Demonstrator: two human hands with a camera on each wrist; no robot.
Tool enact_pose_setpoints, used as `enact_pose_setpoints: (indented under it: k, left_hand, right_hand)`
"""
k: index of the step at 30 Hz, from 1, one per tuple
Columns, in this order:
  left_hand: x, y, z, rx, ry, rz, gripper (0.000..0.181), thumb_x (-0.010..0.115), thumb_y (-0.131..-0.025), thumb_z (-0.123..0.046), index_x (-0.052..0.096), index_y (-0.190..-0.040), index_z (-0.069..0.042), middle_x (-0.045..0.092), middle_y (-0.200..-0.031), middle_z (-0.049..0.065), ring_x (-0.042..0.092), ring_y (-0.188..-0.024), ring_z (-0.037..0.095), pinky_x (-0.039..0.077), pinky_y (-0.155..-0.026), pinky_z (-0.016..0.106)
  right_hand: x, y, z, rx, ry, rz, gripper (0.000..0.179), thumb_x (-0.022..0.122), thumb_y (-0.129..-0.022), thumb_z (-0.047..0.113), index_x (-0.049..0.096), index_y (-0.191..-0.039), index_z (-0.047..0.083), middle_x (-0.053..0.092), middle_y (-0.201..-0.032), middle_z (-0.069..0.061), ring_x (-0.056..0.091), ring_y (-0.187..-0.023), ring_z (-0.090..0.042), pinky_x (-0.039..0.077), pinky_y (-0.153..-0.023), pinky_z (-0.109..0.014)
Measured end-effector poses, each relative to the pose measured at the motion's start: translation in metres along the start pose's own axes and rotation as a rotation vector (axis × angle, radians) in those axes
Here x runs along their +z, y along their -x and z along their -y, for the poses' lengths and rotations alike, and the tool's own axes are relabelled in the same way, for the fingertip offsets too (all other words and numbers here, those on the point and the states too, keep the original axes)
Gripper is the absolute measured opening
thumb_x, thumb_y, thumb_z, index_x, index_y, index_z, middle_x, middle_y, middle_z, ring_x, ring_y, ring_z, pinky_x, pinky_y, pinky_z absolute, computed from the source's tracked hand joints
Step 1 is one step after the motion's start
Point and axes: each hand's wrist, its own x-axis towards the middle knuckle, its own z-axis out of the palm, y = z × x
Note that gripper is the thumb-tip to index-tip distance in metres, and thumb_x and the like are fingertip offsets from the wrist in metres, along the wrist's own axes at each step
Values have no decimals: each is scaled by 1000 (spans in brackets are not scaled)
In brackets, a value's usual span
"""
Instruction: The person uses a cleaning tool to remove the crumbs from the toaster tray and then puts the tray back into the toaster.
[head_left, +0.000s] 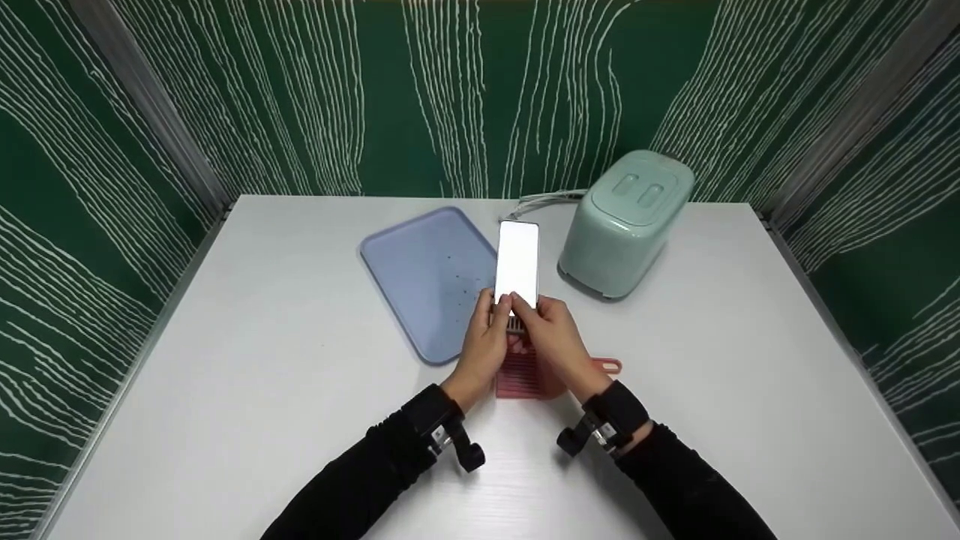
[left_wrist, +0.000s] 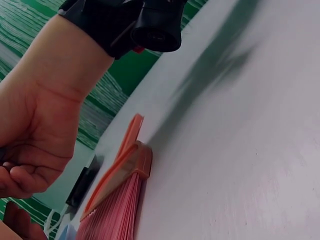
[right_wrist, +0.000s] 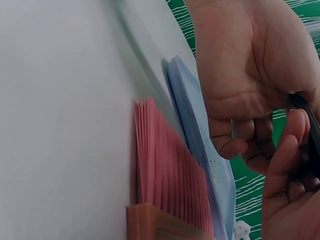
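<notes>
A phone [head_left: 517, 259] with a bright white screen is held up in front of me in both hands. My left hand [head_left: 484, 349] grips its lower left side, and my right hand [head_left: 561, 341] grips the lower right. Both thumbs lie on the bottom part of the screen, close together. Below the hands, a small hand brush [head_left: 517, 379] rests on the table, partly hidden by the right hand. The left wrist view shows its pink bristles [left_wrist: 112, 215] and orange handle [left_wrist: 131, 132]. In the right wrist view, only the phone's dark edge [right_wrist: 309, 117] shows between the fingers.
A blue tray [head_left: 412, 274] with small dark crumbs lies left of the phone, overlapped by it in the head view. At the back right stands a mint-green toaster [head_left: 619, 232], its white cable [head_left: 551, 199] running along the rear of the white table [head_left: 262, 337]. Green patterned walls surround the table.
</notes>
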Motion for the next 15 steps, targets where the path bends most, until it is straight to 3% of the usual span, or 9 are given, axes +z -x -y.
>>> enact_pose_setpoints:
  k: [4,8,12,15]
  left_hand:
    - [0,-1,2,-6,-8,3,35,38,-118,-37,51,-142,-15,57,-84,0,56,-63,14,51,-65,33]
    - [0,-2,4,-13,-11,8,35,37,-119,-37,51,-142,-15,61,-101,5,62,-74,14,56,-71,32]
    - [1,-3,4,-14,-35,21,36,38,-118,-38,52,-142,-15,62,-120,8,65,-91,14,59,-81,32]
    - [1,-4,2,-22,-76,34,35,38,-118,-40,52,-141,-17,64,-116,9,64,-94,15,56,-86,34]
  right_hand:
    - [-6,0,0,27,-7,72,35,60,-112,29,71,-99,-1,69,-64,1,64,-54,-9,55,-54,-25]
    - [-15,0,1,39,28,128,36,60,-112,30,71,-101,-3,68,-69,3,62,-58,-7,53,-57,-24]
    - [-20,1,0,55,36,138,34,61,-111,30,72,-103,-1,66,-72,5,59,-61,-7,49,-58,-22]
    - [-22,2,-1,64,8,118,31,62,-111,29,71,-100,0,65,-71,5,58,-60,-7,49,-56,-21]
